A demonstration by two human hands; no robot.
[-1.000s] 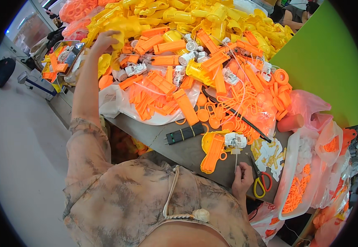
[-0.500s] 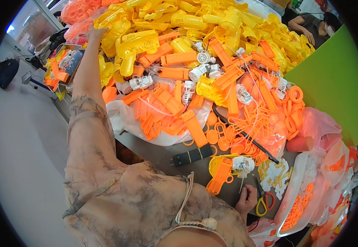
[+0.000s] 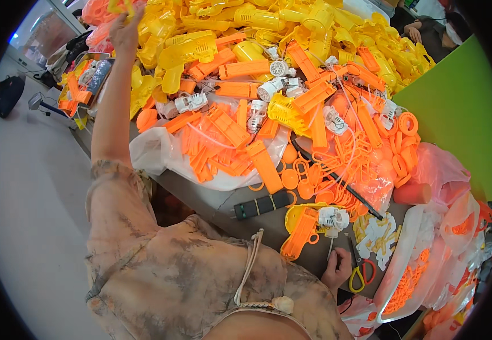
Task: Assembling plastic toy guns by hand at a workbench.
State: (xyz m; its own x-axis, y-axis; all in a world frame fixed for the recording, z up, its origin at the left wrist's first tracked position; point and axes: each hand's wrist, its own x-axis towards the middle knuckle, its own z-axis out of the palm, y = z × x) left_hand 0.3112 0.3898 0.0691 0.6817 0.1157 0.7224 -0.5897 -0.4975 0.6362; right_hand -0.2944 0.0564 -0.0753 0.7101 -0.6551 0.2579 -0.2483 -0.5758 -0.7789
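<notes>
My left hand (image 3: 123, 29) is stretched far out to the upper left, over a big heap of yellow toy-gun shells (image 3: 268, 22). Its fingers are closed on a small yellow plastic part (image 3: 119, 5) at the picture's top edge. My right hand (image 3: 336, 270) rests curled on the grey table (image 3: 200, 195) close to my body, with a thin pale rod (image 3: 330, 249) rising from its fingers. Just beyond it lies a half-built toy gun: an orange handle piece (image 3: 298, 233) on a yellow shell, with a white motor unit (image 3: 333, 217).
Orange plastic strips and rings (image 3: 229, 133) lie piled on clear bags mid-table. A black ribbed bar (image 3: 263, 205) sits near the edge. Scissors with yellow and red handles (image 3: 361, 275) lie beside my right hand. A green board (image 3: 461, 107) stands at the right. Another person's arms (image 3: 421, 27) show at the top right.
My left arm has reached farther up and away across the yellow heap and closed on a yellow part. My right hand has stayed by the half-built gun.
</notes>
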